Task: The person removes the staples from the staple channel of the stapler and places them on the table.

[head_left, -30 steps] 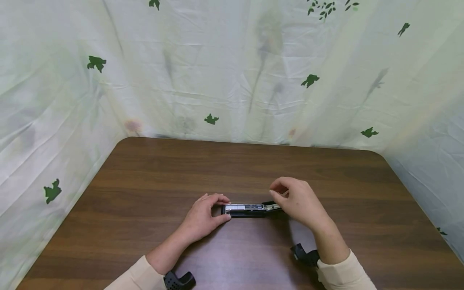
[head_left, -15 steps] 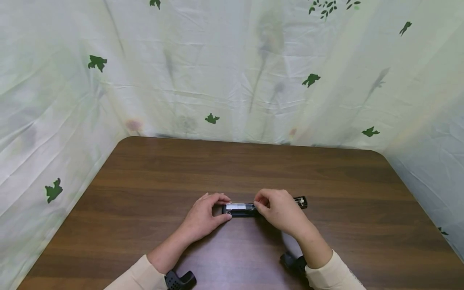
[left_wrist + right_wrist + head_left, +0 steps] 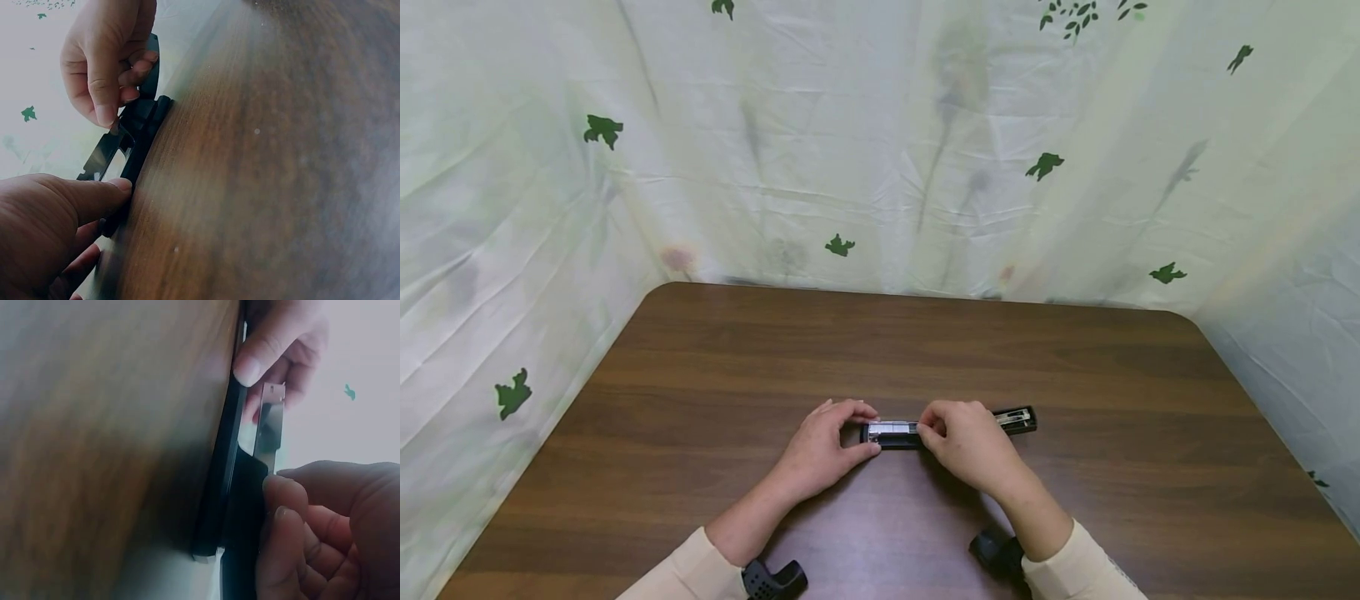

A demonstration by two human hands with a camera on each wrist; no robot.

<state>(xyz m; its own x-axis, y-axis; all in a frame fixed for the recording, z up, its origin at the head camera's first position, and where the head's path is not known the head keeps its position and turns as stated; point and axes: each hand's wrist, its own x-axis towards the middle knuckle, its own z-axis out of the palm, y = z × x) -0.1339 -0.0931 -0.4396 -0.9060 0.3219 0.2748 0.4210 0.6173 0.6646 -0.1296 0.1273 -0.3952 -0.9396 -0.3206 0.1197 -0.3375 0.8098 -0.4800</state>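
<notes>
Left hand (image 3: 822,447) grips the stapler (image 3: 895,438), right hand (image 3: 973,442) pinches its middle, well inside the table's far edge (image 3: 925,299).

Near the lower centre of the frame, the stapler (image 3: 897,442) has a body of smooth black material that looks like plastic, with a bright, shiny metal channel (image 3: 893,427) along it; more pale metal shows inside its black top arm (image 3: 1017,419). The tabletop (image 3: 760,350) has brown wood grain with a smooth, satin sheen, brightest at lower centre. Thin, creased cloth (image 3: 880,150) fills the upper frame, softly lustrous. The cream sleeves (image 3: 688,571) at the bottom edge are matt fabric, and the wrist devices (image 3: 773,579) look like dark plastic.
</notes>
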